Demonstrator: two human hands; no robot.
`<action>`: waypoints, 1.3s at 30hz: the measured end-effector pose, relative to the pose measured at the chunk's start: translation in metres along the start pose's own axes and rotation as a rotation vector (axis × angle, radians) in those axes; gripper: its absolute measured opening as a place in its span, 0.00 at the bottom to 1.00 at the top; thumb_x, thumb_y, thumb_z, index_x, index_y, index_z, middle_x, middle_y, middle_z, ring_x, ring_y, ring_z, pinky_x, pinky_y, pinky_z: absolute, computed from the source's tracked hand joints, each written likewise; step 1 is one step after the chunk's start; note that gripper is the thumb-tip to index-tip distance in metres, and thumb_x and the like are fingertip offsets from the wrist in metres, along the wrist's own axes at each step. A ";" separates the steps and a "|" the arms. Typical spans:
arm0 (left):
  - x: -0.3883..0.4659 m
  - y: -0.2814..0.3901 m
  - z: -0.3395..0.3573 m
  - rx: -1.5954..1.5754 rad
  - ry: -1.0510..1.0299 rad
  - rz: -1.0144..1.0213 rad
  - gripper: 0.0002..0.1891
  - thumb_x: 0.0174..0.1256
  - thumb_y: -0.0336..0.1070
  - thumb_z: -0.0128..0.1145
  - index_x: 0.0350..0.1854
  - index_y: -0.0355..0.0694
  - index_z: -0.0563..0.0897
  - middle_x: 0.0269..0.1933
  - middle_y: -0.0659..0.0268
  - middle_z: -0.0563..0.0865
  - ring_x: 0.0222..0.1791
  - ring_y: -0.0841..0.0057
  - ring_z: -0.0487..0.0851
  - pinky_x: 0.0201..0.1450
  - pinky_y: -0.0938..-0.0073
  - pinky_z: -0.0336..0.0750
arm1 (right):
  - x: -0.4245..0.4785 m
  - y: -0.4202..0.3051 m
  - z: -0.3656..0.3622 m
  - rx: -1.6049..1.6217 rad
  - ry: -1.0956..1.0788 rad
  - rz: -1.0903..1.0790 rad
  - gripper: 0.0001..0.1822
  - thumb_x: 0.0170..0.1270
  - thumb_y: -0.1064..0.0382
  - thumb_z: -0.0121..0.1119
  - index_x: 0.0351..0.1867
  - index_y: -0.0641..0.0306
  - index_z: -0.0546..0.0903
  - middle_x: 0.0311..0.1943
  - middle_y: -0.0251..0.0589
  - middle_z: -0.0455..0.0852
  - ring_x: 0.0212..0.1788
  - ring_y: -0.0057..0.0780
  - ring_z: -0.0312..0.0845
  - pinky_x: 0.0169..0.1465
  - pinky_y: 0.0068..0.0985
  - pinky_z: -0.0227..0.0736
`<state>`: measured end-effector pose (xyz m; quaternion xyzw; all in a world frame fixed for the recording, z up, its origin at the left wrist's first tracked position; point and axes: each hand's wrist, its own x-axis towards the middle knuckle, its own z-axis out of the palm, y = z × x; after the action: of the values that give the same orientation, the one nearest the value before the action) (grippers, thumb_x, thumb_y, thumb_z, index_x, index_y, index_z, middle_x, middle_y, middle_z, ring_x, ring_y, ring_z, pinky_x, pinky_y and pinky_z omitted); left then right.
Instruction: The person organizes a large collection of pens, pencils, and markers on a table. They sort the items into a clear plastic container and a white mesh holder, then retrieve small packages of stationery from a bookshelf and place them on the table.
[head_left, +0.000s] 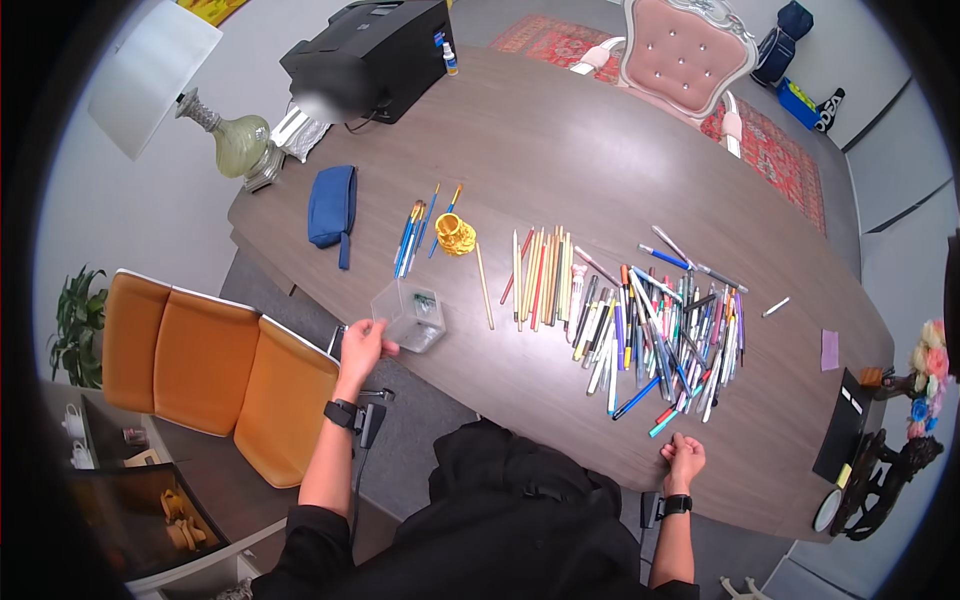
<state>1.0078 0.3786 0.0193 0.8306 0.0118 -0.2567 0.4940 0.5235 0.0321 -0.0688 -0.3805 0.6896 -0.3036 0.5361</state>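
My left hand grips the rim of a clear plastic container at the table's near edge; something small and green is in it. My right hand rests at the table's near edge, fingers curled, just below a large loose pile of pens and markers. Left of the pile lies a row of pencils. One pencil lies apart, near a gold ornate cup that stands upright. Blue-handled paintbrushes lie left of the cup. Whether my right hand holds anything is unclear.
A blue zip pouch lies on the wooden table, with a black printer and a lamp behind. An orange chair stands at left. A purple paper note and a black tray lie at right.
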 end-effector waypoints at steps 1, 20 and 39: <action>0.004 0.005 0.000 -0.056 0.005 -0.010 0.17 0.75 0.42 0.51 0.49 0.31 0.80 0.30 0.58 0.90 0.28 0.76 0.88 0.32 0.78 0.79 | -0.003 0.000 0.003 -0.005 0.000 0.003 0.12 0.61 0.70 0.66 0.40 0.65 0.74 0.25 0.35 0.81 0.21 0.22 0.79 0.23 0.20 0.80; -0.024 -0.024 0.149 0.762 -0.507 0.874 0.34 0.60 0.40 0.61 0.69 0.33 0.68 0.75 0.47 0.61 0.75 0.47 0.56 0.77 0.53 0.53 | -0.077 0.024 0.046 -0.883 0.048 -0.661 0.45 0.35 0.53 0.84 0.57 0.68 0.73 0.51 0.52 0.76 0.56 0.52 0.69 0.60 0.43 0.66; -0.025 -0.042 0.167 0.962 -0.423 1.057 0.32 0.64 0.36 0.54 0.70 0.29 0.63 0.75 0.45 0.59 0.76 0.46 0.54 0.77 0.50 0.47 | -0.109 0.044 0.043 -0.537 -0.056 -0.541 0.54 0.50 0.60 0.77 0.74 0.72 0.54 0.60 0.56 0.65 0.61 0.51 0.68 0.64 0.35 0.68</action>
<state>0.9052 0.2681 -0.0669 0.7830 -0.5982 -0.1159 0.1253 0.5717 0.1478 -0.0601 -0.6837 0.6044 -0.2323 0.3365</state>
